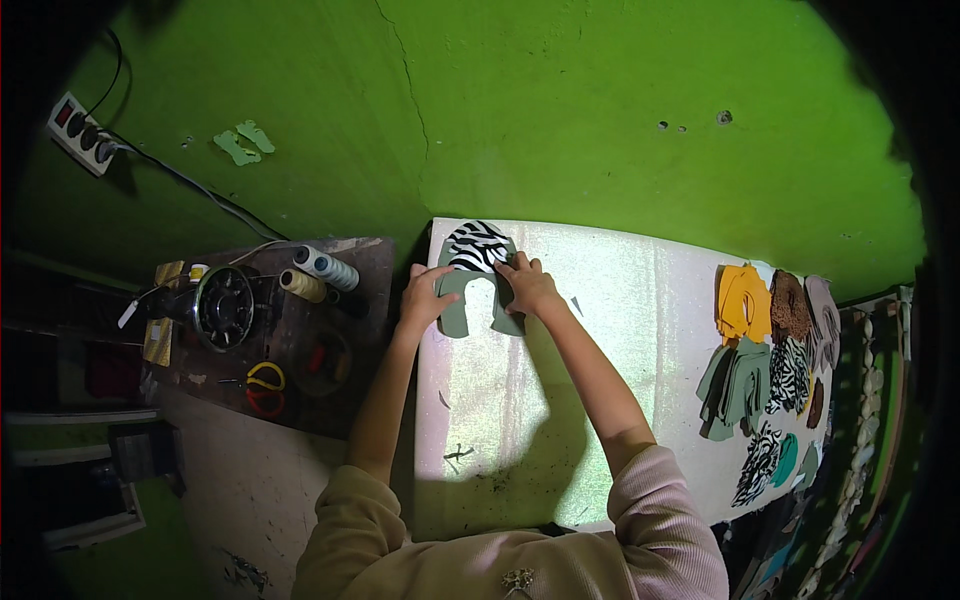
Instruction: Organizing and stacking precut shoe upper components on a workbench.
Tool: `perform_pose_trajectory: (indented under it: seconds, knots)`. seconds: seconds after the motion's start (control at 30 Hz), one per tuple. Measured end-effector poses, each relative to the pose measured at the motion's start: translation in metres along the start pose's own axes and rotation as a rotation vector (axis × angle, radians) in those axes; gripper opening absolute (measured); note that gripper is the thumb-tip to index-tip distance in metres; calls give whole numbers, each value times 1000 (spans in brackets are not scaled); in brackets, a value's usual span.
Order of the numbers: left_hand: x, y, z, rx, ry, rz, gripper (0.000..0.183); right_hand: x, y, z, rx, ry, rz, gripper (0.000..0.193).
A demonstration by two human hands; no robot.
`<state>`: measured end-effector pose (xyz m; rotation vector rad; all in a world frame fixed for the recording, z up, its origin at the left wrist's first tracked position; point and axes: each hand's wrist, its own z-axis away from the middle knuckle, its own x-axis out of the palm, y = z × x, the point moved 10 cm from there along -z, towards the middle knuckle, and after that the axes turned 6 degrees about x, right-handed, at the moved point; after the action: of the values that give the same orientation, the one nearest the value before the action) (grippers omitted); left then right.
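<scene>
Cracked green wall [600,120]; white tabletop [620,350] — left hand [424,292] and right hand [532,288], fingers [511,272] apart, touch an arched grey-green piece [453,315].

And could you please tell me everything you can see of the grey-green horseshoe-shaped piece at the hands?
The grey-green horseshoe-shaped piece looks thin, matte and fabric-like. It lies near the far left corner of the pale table, its two legs pointing toward the person, with a rounded gap between. A black-and-white zebra-striped piece covers much of its curved top. The left hand touches its left side, the right hand its right.
</scene>
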<state>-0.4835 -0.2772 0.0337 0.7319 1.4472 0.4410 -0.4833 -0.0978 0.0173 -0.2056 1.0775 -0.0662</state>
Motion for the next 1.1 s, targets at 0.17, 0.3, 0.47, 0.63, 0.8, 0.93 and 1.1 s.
perform_pose_trajectory:
  seconds: [0.17, 0.3, 0.47, 0.63, 0.8, 0.93, 1.1]
  knots:
    - [4, -4, 11, -2, -167, -24, 72, 0, -4, 5, 7, 37, 51, 93]
    - [-3, 14, 21, -38, -110, -222, 73, -3, -6, 19, -13, 263, 77, 86]
    - [-21, 59, 62, -24, 61, -424, 61, -13, 2, 81, -148, 483, -226, 67]
    - [6, 98, 115, 119, 162, -262, 44, -9, 33, 160, -220, 587, -459, 44]
    - [55, 166, 161, 269, 126, -64, 27, 8, 79, 238, -155, 599, -603, 27]
    - [100, 217, 193, 353, 8, -26, 23, 28, 120, 289, -90, 595, -653, 25]
    - [160, 277, 224, 445, -101, 21, 20, 47, 181, 345, 3, 624, -690, 24]
